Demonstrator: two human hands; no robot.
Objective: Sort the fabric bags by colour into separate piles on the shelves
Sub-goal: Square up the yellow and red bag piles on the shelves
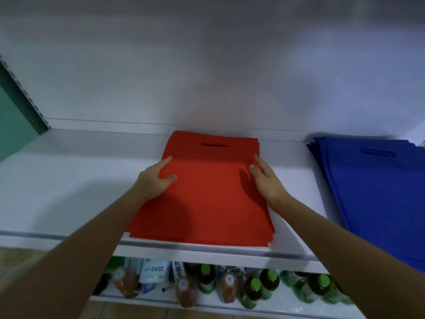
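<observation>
Red bags (207, 199) are lying in a flat pile. The top bag is hiding the lower layers, so their number is not showing. Blue bags (372, 192), off to the right of the right hand (269, 180), are running out of the frame's right edge. Below the forearms, bottles (253, 288) are sitting partly hidden behind the lip of the shelf (69, 192), with most labels too blurred to read.

The red pile is lying on the white shelf between the two hands. The left hand (154, 180) is resting against its left edge, with the thumb lying on top and the fingers (166, 160) straight along the side. The right hand is touching the right edge with straight fingers. Both hands are staying apart, and neither is curling round anything.

The pile is showing bright red and rectangular, with its edges slightly staggered. A dark slot handle is sitting near the far end, beyond both hands.
</observation>
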